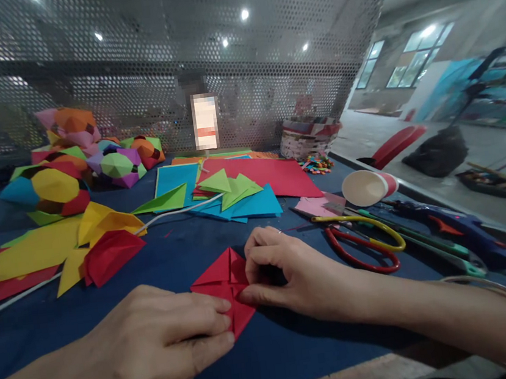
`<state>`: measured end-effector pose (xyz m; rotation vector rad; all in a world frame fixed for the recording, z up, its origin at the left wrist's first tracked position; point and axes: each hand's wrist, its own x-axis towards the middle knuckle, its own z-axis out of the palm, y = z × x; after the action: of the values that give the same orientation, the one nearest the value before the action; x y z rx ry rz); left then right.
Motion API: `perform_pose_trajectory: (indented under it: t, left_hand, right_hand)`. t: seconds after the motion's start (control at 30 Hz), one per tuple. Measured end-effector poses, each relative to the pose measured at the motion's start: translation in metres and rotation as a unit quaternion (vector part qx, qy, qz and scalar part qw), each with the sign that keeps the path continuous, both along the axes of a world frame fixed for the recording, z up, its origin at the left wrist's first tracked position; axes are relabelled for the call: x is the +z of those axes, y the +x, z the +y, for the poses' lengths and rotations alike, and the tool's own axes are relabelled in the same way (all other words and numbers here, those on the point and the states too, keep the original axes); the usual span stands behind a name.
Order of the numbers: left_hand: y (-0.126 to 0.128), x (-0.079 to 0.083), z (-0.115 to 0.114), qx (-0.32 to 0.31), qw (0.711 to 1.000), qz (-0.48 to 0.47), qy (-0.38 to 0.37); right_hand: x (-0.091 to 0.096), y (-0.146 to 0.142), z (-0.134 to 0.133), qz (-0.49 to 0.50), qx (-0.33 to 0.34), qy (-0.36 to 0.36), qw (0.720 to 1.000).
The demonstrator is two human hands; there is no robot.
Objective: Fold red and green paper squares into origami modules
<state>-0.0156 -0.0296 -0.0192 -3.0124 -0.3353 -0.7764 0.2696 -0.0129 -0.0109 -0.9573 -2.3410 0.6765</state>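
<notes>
A square of red origami paper [231, 267], its flaps folded in to the centre, lies cornerwise on the dark blue tabletop. My left hand [160, 336] covers its lower left side, fingers together and pressing it flat, with the thumb along the lower edge. At the right corner my right hand [285, 268] is closed, thumb and curled fingers pinching the paper's edge. Just beyond, green folded pieces [234, 185] rest on blue sheets [259, 201] and a large red sheet [260, 173]. Yellow paper pieces [34, 247] and a red folded piece [113, 253] lie to the left.
Scissors with red and yellow handles [363, 237], a paper cup on its side [363, 188] and a dark blue glue gun [451, 226] lie right. Colourful paper balls [56, 186] are piled back left. A basket [306, 137] stands before the perforated metal panel [127, 69]. A white cord [182, 212] crosses the table.
</notes>
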Motion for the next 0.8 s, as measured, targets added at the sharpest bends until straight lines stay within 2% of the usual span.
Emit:
perform_pose_trajectory:
  t: [0.23, 0.4, 0.6, 0.8]
  left_hand:
    - [-0.002, -0.006, -0.007, 0.025, 0.999, -0.017, 0.009]
    - [0.000, -0.007, -0.005, 0.054, 0.996, -0.061, -0.039]
    - [0.008, -0.003, 0.004, 0.009, 0.993, 0.054, -0.102]
    - [0.006, -0.010, 0.005, 0.027, 0.990, 0.063, -0.123]
  right_hand:
    - [-0.001, 0.000, 0.001, -0.007, 0.000, -0.008, 1.000]
    - [-0.002, 0.000, 0.002, -0.004, 0.006, -0.008, 1.000]
    - [-0.002, 0.000, 0.003, 0.000, 0.008, -0.002, 1.000]
    - [-0.003, 0.001, 0.002, 0.010, 0.011, 0.004, 1.000]
